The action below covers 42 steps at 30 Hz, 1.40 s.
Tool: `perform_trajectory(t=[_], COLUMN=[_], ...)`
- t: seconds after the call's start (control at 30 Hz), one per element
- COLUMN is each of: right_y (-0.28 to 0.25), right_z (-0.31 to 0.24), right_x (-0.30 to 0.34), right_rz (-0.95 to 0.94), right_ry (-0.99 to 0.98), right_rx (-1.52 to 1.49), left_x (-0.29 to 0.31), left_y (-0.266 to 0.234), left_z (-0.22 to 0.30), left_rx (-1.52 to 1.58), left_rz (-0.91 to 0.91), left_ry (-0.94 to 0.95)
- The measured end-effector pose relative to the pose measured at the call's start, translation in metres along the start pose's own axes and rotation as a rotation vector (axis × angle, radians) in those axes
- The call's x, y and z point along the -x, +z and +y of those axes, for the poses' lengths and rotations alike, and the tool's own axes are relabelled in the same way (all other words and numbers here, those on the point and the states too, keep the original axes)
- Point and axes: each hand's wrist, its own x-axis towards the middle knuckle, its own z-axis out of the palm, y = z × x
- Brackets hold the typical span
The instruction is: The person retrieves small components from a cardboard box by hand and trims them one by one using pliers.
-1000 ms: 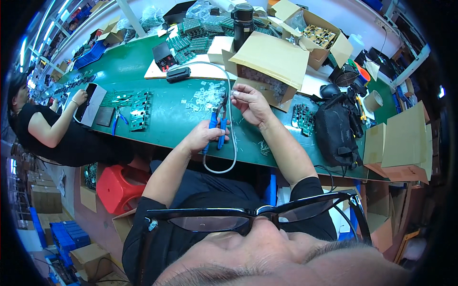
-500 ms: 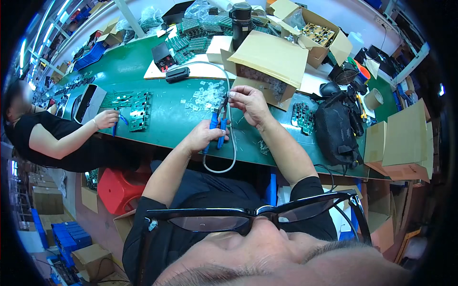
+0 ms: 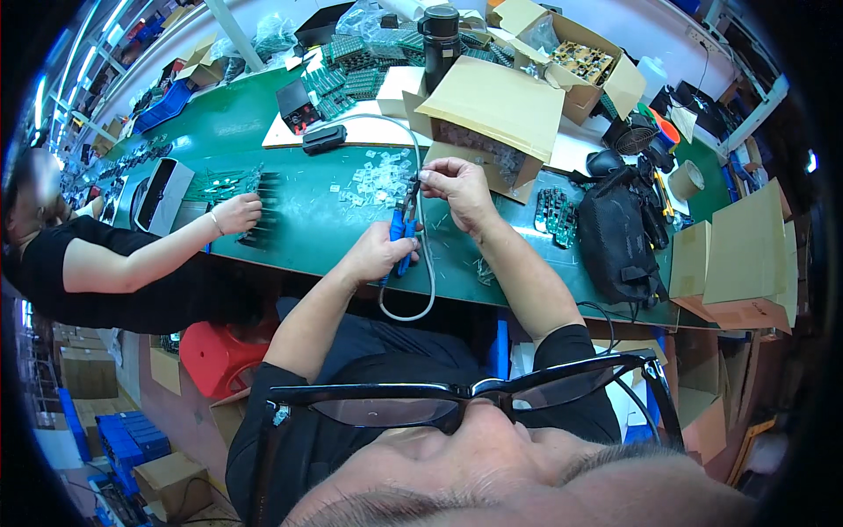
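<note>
My left hand [image 3: 374,255] is closed around the blue handles of a pair of pliers [image 3: 398,230], whose jaws point away from me. At the jaw end, the fingertips of my right hand [image 3: 460,188] are pinched together over a small dark piece I cannot make out. A grey cable [image 3: 432,268] loops around past both hands, with part of it hidden by the left one. Just left of the jaws lies a scattered pile of small clear plastic pieces [image 3: 373,182] on the green table [image 3: 320,230].
An open cardboard box [image 3: 492,105] of clear pieces stands beyond my right hand. Green circuit boards [image 3: 555,218] and a black bag [image 3: 615,233] lie to the right. At left, a co-worker's hand [image 3: 237,213] reaches over more boards. A black case [image 3: 325,139] lies behind the pile.
The pliers' handles have come closer together in my left hand. My right hand has stayed nearly in place. The co-worker's hand has moved right, over the boards.
</note>
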Motion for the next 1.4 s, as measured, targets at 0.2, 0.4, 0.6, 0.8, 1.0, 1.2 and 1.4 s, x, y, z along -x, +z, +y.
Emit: perform_trajectory(t=[0.2, 0.4, 0.6, 0.8, 1.0, 1.2, 1.4], right_y=[-0.001, -0.004, -0.004, -0.005, -0.01, 0.006, -0.039], right_z=[0.003, 0.006, 0.003, 0.011, 0.016, 0.016, 0.007], right_x=[-0.002, -0.005, -0.003, -0.007, -0.011, -0.007, -0.024], right_rz=[0.01, 0.015, 0.02, 0.01, 0.0, -0.167, 0.124], right_ry=[-0.007, 0.083, 0.12, 0.126, 0.129, -0.058, -0.616], right_rx=[-0.031, -0.119, -0.128, -0.203, -0.276, 0.065, 1.206], left_x=[-0.003, -0.003, -0.005, -0.012, -0.015, -0.016, -0.016], left_y=[0.01, 0.004, -0.028, -0.042, -0.043, -0.043, -0.042], left_z=[-0.004, -0.01, -0.041, -0.054, -0.055, -0.054, -0.051], left_rx=[-0.052, 0.008, 0.761, 1.06, 1.009, 1.022, 1.0], left_rz=[0.133, 0.14, -0.113, -0.251, -0.278, -0.32, -0.3], left_ry=[0.036, -0.034, 0.062, 0.065, 0.039, 0.049, 0.055])
